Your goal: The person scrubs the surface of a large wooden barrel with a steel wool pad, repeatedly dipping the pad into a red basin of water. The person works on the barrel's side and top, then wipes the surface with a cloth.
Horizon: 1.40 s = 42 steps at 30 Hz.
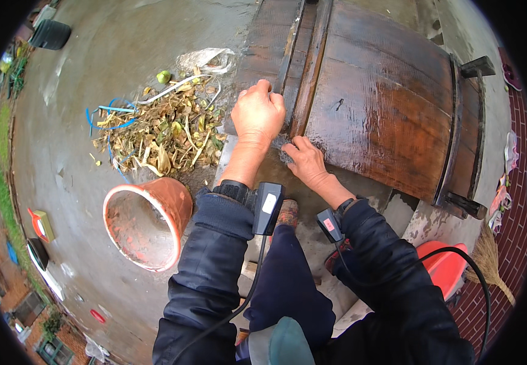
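Observation:
A wet, dark brown wooden panel (382, 91) with raised cross rails lies tilted before me, glossy with water. My left hand (259, 112) is curled in a fist over its near left part, at the end of a narrow rail (288, 50); the fingertips are hidden. Just right of it, my right hand (307, 159) bends around a grey scouring pad (285, 156), which looks like steel wool. That pad is low at the panel's near edge, close to the end of a thicker rail (311, 68). Both wrists carry black devices with cables.
On the left, an orange plastic bucket (183, 200) lies tipped beside a heap of dry leaves and husks (167, 132) with blue straps. A clear plastic bag (206, 60) lies beyond. At right are a red basin (439, 264) and a straw broom (487, 255). Wet concrete (85, 91) surrounds them.

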{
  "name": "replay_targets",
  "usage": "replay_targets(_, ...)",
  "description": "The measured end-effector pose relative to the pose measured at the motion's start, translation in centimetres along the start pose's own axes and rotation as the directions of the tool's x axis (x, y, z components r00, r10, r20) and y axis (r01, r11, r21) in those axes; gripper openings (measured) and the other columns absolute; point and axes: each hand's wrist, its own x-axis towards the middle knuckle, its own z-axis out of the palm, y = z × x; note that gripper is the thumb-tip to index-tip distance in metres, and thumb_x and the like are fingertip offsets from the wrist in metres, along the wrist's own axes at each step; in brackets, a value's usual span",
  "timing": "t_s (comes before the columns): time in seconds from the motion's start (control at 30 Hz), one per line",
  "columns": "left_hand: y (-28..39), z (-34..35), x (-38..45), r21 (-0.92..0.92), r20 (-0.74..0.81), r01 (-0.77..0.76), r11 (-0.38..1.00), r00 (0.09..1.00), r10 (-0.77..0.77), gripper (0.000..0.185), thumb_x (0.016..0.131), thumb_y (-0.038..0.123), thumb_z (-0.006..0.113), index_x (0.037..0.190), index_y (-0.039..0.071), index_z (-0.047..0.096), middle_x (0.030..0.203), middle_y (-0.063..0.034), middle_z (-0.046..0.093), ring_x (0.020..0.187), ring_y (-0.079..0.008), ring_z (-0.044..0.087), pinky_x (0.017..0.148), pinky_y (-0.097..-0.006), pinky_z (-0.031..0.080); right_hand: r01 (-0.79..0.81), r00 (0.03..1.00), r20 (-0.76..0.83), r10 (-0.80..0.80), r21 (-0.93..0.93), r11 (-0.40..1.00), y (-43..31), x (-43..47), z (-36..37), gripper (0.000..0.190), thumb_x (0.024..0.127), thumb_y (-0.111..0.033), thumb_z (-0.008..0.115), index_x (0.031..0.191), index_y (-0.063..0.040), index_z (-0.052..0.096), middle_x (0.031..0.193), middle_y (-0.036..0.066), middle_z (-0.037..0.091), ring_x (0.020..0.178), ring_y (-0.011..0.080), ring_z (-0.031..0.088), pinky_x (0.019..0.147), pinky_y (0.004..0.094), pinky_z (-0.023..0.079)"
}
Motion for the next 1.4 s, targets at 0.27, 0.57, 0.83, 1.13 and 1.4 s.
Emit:
replay_targets(0.27, 0.5, -0.2, 0.0, -0.006, 0.001, 0.028, 1.000, 1.000, -0.028, 0.017, 0.079, 0.020, 0.052, 0.082, 0.005, 0.059, 0.084, -0.0137, 0.066, 0.084, -0.0344, 0.062, 0.074, -0.0464, 0.052, -0.255, 0.930, -0.234, 0.284, 0.145, 0.956, 0.4, 2.3, 0.0, 0.038, 0.063, -0.004, 0.074, 0.099, -0.008, 0.062, 0.090, 0.012, 0.056, 0.091, 0.0325, 0.058, 0.077, 0.0410, 0.049)
replay_targets(0.57, 0.3, -0.2, 0.1, -0.014, 0.022, 0.027, 1.000, 0.999, -0.027, 0.016, 0.079, 0.020, 0.052, 0.083, 0.005, 0.058, 0.086, -0.0141, 0.065, 0.088, -0.0340, 0.061, 0.076, -0.0467, 0.051, -0.321, 0.911, -0.279, 0.302, -0.021, 0.947, 0.9, 3.3, -2.0, 0.038, 0.062, -0.006, 0.076, 0.097, -0.008, 0.061, 0.092, 0.013, 0.057, 0.092, 0.0331, 0.058, 0.076, 0.0420, 0.050)
replay_targets(0.83, 0.3, -0.2, -0.1, -0.011, 0.010, 0.041, 0.999, 0.999, -0.041, 0.016, 0.079, 0.020, 0.052, 0.083, 0.006, 0.058, 0.085, -0.0130, 0.065, 0.086, -0.0336, 0.062, 0.075, -0.0462, 0.052, -0.166, 0.978, -0.148, 0.149, -0.105, 0.981, 0.1, 3.0, -0.2, 0.040, 0.061, -0.009, 0.077, 0.098, -0.009, 0.062, 0.089, 0.010, 0.055, 0.093, 0.0310, 0.059, 0.077, 0.0420, 0.050)
replay_targets(1.13, 0.0, 0.2, -0.1, -0.056, -0.012, 0.019, 0.998, 1.000, -0.020, 0.015, 0.077, 0.019, 0.053, 0.082, 0.006, 0.058, 0.083, -0.0137, 0.065, 0.083, -0.0342, 0.062, 0.072, -0.0464, 0.052, -0.206, 0.979, -0.012, 0.205, -0.030, 0.978, 1.0, 1.7, -0.8, 0.033, 0.064, -0.009, 0.076, 0.095, -0.010, 0.062, 0.089, 0.012, 0.057, 0.087, 0.0324, 0.059, 0.073, 0.0421, 0.049)
replay_targets(1.4, -0.2, 0.6, 0.0, -0.037, -0.067, 0.007, 0.999, 0.998, -0.009, 0.018, 0.079, 0.021, 0.053, 0.087, 0.009, 0.064, 0.078, -0.0145, 0.065, 0.079, -0.0337, 0.063, 0.072, -0.0440, 0.051, -0.335, 0.924, -0.205, 0.323, -0.024, 0.942, 5.4, 5.4, -1.3, 0.039, 0.067, -0.012, 0.076, 0.103, -0.015, 0.063, 0.094, 0.012, 0.056, 0.093, 0.0329, 0.058, 0.076, 0.0432, 0.049)
